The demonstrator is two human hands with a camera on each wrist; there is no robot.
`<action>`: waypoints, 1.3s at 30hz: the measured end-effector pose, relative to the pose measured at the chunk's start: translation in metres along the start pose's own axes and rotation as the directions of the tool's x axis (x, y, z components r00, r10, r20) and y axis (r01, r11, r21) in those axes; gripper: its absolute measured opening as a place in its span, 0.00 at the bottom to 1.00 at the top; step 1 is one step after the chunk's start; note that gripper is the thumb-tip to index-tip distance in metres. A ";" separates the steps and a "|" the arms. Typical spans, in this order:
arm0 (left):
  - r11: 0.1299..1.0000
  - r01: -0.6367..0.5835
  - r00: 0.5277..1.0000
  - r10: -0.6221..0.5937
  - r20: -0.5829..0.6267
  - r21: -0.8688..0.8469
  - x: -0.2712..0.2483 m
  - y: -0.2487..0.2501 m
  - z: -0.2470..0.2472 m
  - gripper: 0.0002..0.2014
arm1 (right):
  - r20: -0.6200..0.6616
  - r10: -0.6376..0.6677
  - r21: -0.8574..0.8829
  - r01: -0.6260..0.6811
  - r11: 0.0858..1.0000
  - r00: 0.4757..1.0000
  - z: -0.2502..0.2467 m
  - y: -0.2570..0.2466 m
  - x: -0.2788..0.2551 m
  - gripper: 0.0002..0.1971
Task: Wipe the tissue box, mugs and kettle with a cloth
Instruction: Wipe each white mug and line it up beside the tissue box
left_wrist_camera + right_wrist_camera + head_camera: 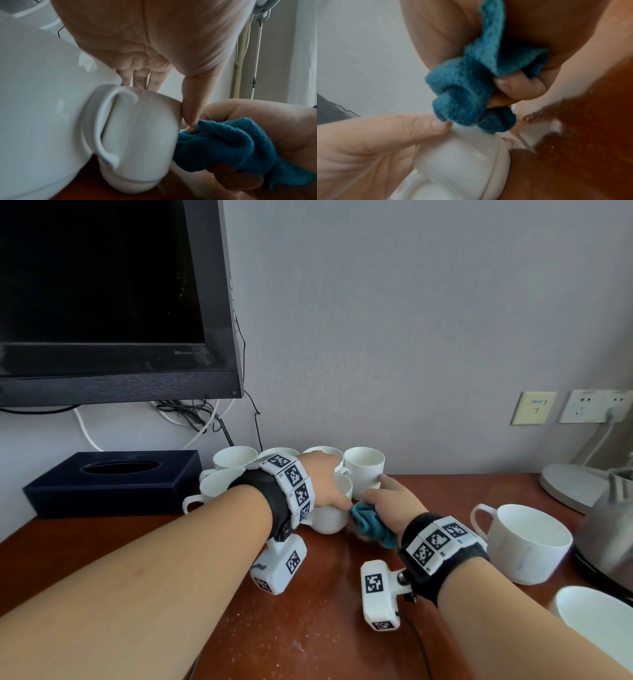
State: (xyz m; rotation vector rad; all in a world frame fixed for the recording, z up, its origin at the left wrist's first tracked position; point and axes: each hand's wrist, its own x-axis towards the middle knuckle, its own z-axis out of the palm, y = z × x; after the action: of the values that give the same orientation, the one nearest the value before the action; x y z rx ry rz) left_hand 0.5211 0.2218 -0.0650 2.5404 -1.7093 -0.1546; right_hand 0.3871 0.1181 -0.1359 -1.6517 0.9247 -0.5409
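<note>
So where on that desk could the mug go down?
Bare desk lies near the front edge, between the forearms. Crowded: the mug cluster beside the tissue box, and the right side with big mugs and kettle.

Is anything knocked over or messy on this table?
Nothing looks spilled or broken. The one odd sight: white mugs beside the tissue box are piled on each other, tilted. The table looks speckled with pale dust.
</note>
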 end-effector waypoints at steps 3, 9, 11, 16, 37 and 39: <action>1.000 0.008 1.000 -0.008 0.005 0.005 -0.002 0.000 -0.001 0.27 | -0.003 0.008 0.010 -0.008 1.000 1.000 0.001 0.003 0.002 0.47; 0.997 0.005 0.999 -0.009 -0.047 -0.077 -0.011 0.001 -0.002 0.25 | -0.019 0.065 0.022 -0.065 0.998 0.998 0.001 -0.003 -0.001 0.24; 0.986 -0.027 0.993 0.009 -0.115 -0.164 -0.020 0.005 -0.006 0.25 | -0.023 0.124 0.072 -0.122 0.990 0.992 -0.005 -0.015 -0.013 0.15; 0.931 -0.099 0.939 -0.030 -0.344 -0.352 -0.041 0.025 -0.020 0.21 | -0.132 0.118 0.147 -0.099 0.984 0.984 -0.039 -0.038 -0.032 0.12; 0.870 -0.141 0.988 0.093 -0.123 -0.473 -0.019 0.180 0.023 0.28 | -0.355 0.049 0.131 -0.002 0.991 0.934 -0.225 -0.032 -0.131 0.09; 0.890 -0.147 0.988 0.114 -0.101 -0.432 -0.017 0.187 0.025 0.30 | -0.359 0.031 0.108 0.009 0.994 0.933 -0.230 -0.029 -0.136 0.07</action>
State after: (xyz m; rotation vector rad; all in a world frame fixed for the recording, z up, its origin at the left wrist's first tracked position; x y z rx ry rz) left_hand 0.3400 0.1667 -0.0670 2.0731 -1.5931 -0.3867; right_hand 0.1427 0.0928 -0.0277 -1.4729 1.1477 -0.8926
